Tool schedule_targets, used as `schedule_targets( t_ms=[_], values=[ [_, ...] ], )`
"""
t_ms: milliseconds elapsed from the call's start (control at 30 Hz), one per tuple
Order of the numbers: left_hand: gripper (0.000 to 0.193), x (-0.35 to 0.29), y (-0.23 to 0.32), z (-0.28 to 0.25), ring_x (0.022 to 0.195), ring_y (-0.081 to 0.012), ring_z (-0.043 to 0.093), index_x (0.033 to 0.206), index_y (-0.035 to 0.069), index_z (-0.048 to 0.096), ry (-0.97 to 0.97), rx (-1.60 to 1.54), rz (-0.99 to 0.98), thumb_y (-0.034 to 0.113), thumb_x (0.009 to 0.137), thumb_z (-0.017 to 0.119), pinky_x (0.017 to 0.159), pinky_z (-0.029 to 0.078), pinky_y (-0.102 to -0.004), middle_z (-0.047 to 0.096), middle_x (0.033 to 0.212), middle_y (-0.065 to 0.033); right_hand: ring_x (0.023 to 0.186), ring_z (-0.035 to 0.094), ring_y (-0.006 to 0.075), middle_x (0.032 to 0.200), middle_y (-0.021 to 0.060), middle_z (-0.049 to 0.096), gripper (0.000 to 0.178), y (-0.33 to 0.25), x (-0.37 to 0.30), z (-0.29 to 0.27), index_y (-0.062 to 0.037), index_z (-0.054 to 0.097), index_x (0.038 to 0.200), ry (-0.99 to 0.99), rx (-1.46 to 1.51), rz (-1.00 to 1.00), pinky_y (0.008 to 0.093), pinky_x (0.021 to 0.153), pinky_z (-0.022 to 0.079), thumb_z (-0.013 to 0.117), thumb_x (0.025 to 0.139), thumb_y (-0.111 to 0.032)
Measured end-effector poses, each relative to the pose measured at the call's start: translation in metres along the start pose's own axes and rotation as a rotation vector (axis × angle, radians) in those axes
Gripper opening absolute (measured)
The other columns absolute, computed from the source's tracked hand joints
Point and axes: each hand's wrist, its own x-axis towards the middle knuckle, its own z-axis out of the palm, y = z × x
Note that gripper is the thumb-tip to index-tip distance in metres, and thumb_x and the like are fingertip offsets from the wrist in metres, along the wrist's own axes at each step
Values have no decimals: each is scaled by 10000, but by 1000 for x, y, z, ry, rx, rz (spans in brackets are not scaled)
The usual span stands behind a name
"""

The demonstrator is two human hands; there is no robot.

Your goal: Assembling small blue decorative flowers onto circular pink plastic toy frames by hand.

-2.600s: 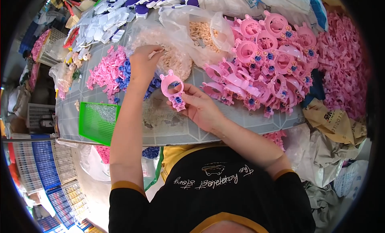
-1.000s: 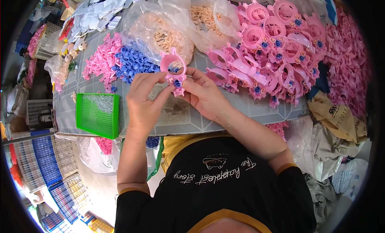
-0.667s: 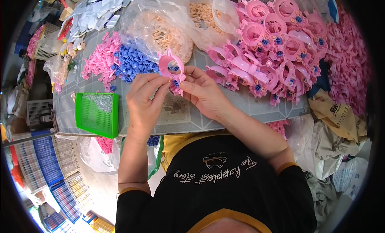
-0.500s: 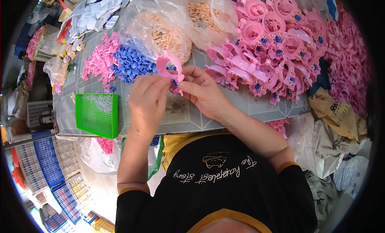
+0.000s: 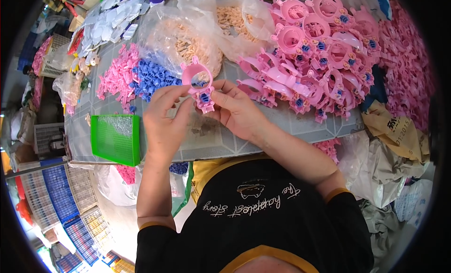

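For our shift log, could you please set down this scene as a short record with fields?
Right hand: grips a pink ring-topped piece with a blue part on its front
Left hand: at the piece's left edge; contact unclear
Far side: beige bits in clear bags
Left side: small pink parts, small blue parts, green tray
Right side: heap of ring-topped pink pieces

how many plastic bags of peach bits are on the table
2: the left bag, just beyond the held pink ring piece, and the right bag, beside it. More may be hidden.
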Motion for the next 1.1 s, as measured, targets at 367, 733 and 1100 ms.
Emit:
schedule_targets(
  t_ms=[367, 733, 1100],
  values=[
    [164, 149, -16, 85, 984, -352, 689, 995, -7, 728, -168, 155, 405, 23, 907, 592, 870, 546, -461, 698, 1069, -196, 974, 692, 175, 1118, 67, 669, 260, 8, 5, -6, -64, 552, 1199, 69, 12, 247, 345, 894, 598, 653, 1018, -220],
    [152, 199, -67, 133, 909, -365, 695, 932, 36, 760, -437, 502, 310, 91, 811, 686, 833, 539, -460, 725, 937, -185, 1027, 692, 195, 1130, 62, 676, 250, 6, 10, -11, -76, 552, 1207, 59, 52, 277, 389, 951, 584, 636, 1027, -228],
    [252, 175, -56, 102, 928, -200, 719, 1133, -23, 707, -340, -124, 76, 0, 882, 695, 850, 557, -303, 751, 1010, -128, 991, 689, 173, 1117, 52, 671, 254, 6, 10, -5, -65, 554, 1204, 74, 17, 266, 353, 905, 584, 627, 1031, -235]
  ],
)
